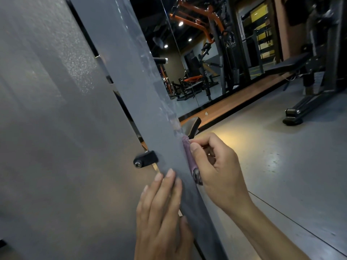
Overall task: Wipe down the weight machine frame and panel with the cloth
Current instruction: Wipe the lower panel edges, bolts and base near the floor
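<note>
head: right hand (pixel 216 164) presses cloth (pixel 189 158) against frame (pixel 131 81) edge

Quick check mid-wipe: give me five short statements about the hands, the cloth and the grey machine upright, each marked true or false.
1. The right hand holds the purple bunched cloth against the edge of the grey metal frame upright. True.
2. The left hand grips the cloth. False: its straight fingers rest flat on the upright, with no cloth under them.
3. The small black bracket with a silver bolt sits left of the cloth. True.
4. The cloth is spread flat across the wide grey panel. False: it is bunched at the upright's right edge.
5. Orange gym machines show in the background. True.
</note>
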Demonstrator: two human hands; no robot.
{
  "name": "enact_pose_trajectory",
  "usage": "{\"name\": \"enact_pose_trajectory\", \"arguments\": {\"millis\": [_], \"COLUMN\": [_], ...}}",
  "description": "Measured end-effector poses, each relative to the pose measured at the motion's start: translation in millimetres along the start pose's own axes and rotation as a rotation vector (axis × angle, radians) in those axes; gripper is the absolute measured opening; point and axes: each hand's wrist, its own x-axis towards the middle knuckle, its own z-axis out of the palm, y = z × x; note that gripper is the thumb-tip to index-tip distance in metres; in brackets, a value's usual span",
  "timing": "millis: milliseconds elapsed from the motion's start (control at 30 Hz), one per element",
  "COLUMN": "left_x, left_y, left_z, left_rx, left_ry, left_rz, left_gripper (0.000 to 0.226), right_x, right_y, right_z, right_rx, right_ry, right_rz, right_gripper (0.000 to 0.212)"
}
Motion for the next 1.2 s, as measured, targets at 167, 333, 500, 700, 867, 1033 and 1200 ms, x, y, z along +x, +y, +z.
{"name": "enact_pose_trajectory", "arguments": {"millis": [167, 333, 500, 700, 867, 1033, 1200], "left_x": [1.6, 2.0, -1.4, -2.8, -5.8, -7.3, -7.3], "left_y": [-4.1, -3.3, -7.2, -7.6, -9.9, -8.5, -9.3], "left_z": [1.6, 4.3, 9.2, 19.0, 28.3, 28.1, 29.9], "left_rx": [0.01, 0.042, 0.051, 0.052, 0.078, 0.075, 0.079], "left_ry": [-0.026, -0.015, -0.001, 0.071, 0.12, 0.1, 0.11], "left_rz": [-0.013, 0.003, 0.019, 0.029, 0.017, 0.011, 0.008], "left_gripper": [0.06, 0.06, 0.061, 0.06, 0.066, 0.064, 0.061], "right_x": [-12.4, 1.7, 12.4, -12.2, 2.0, 21.6, 1.8], "right_y": [-15.8, -1.8, 13.6, -7.8, -0.5, 10.0, -0.5], "right_z": [0.5, -1.2, 2.6, -3.0, 2.5, 10.8, 1.2], "right_rx": [0.004, -0.114, -0.062, -0.122, -0.215, -0.082, -0.082], "right_ry": [0.003, 0.024, 0.048, 0.039, 0.085, 0.083, 0.032], "right_rz": [-0.112, -0.122, 0.023, -0.184, -0.226, -0.08, -0.189], "right_gripper": [0.01, 0.012, 0.013, 0.023, 0.025, 0.028, 0.03]}}
